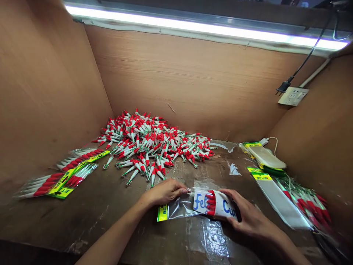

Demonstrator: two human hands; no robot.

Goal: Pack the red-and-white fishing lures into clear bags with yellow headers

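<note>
My left hand [164, 192] pinches the edge of a clear plastic bag [180, 209] with a yellow-green header. In my right hand [246, 211] is a white card holder [223, 207] with blue handwriting, gripped between thumb and fingers. Red tips of several squid lures [211, 203] show at the holder's middle. The holder's left end meets the bag's opening; I cannot tell how far inside it reaches. Beyond my hands lies a big heap of red and white squid lures [154, 141] with green hooks at their ends.
Filled lure packs [63, 176] lie at the left. To the right are flat bags with green headers [278, 198], a second bag stack [261, 154] and bagged lures [306, 202]. Wooden panels [179, 81] enclose the table. A plug [283, 87] hangs near a socket [293, 96].
</note>
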